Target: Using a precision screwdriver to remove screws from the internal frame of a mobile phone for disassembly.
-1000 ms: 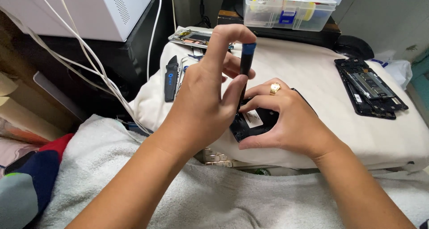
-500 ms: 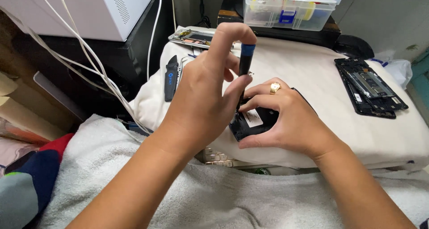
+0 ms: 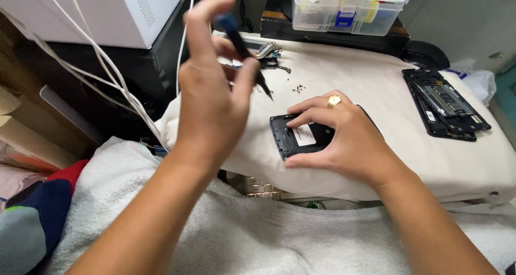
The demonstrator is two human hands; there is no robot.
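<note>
Left hand: raised above the cloth, fingers closed around a small dark screwdriver with a blue cap; the grip sits high on the handle, with a fingertip on the cap.
Screwdriver axis: long axis tilted, cap up and to the left, tip down and to the right; the tip hangs in the air, clear of the work.
Right hand: lies on the opened phone body, thumb at the near edge, fingers curled over the far edge, pinning it to the white padded cloth; a gold ring is on one finger.
Phone body: black, flat, inner side up, with a white label showing; long axis runs roughly left to right, slightly skewed, its right part hidden under the hand.
Step in hand (judged): the driver is lifted off the frame, between screws.
Next move (judged): calls for a steady frame and an upright tip set squarely into a screw head.
Loose screws: a small scatter lies on the cloth beyond the phone.
Other parts: a second dismantled phone lies at the right, well apart; a clear plastic parts box stands behind.
</note>
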